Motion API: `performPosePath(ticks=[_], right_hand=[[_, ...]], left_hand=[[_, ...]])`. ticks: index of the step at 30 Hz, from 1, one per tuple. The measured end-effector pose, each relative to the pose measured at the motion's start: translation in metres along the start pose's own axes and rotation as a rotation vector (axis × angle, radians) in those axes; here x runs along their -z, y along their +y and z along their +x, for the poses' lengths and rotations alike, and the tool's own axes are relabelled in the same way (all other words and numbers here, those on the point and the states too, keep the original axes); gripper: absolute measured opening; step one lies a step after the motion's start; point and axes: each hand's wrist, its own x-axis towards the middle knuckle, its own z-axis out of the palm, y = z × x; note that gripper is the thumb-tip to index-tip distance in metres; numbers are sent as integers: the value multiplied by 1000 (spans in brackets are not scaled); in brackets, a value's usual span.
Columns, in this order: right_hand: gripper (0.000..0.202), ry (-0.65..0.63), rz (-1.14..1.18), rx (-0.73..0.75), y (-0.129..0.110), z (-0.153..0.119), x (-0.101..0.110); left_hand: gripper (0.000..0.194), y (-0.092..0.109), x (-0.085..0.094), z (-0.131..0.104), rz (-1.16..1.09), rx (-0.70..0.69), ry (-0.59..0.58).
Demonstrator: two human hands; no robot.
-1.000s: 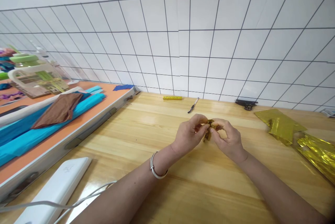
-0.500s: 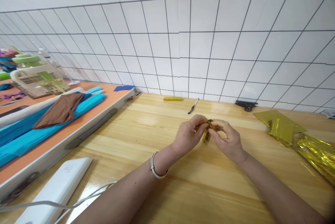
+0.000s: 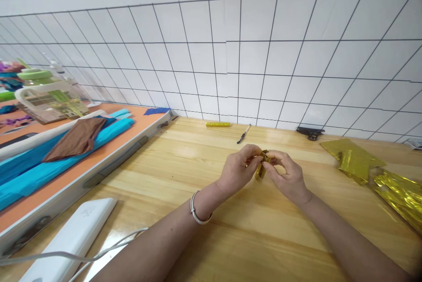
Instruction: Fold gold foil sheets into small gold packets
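Note:
A small folded gold strip (image 3: 260, 172) is held up between both hands over the wooden table (image 3: 184, 159). My left hand (image 3: 238, 168), with a bangle on its wrist, pinches the strip's upper end from the left. From the right, my right hand (image 3: 286, 175) grips the same end with thumb and forefinger. The fingertips of the two hands almost meet and hide part of the strip. Its lower end hangs below them.
A gold stick (image 3: 218, 124), a pen (image 3: 244, 134) and a black clip (image 3: 310, 133) lie near the wall. Gold sheets (image 3: 354, 161) are at right. Left are a raised orange surface (image 3: 114, 148) with blue rolls, a jug (image 3: 52, 99) and a white power bank (image 3: 74, 233) with cables.

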Motion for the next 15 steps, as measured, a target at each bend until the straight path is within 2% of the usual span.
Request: performPosePath(ticks=[7,15], right_hand=[[25,4,-21,-20,-1,1,0],[29,6,-58,-21,-2,0,0]], left_hand=[[11,-3,-2,-1,-17,-33,8],[15,-1,-1,-1,99,-1,32]])
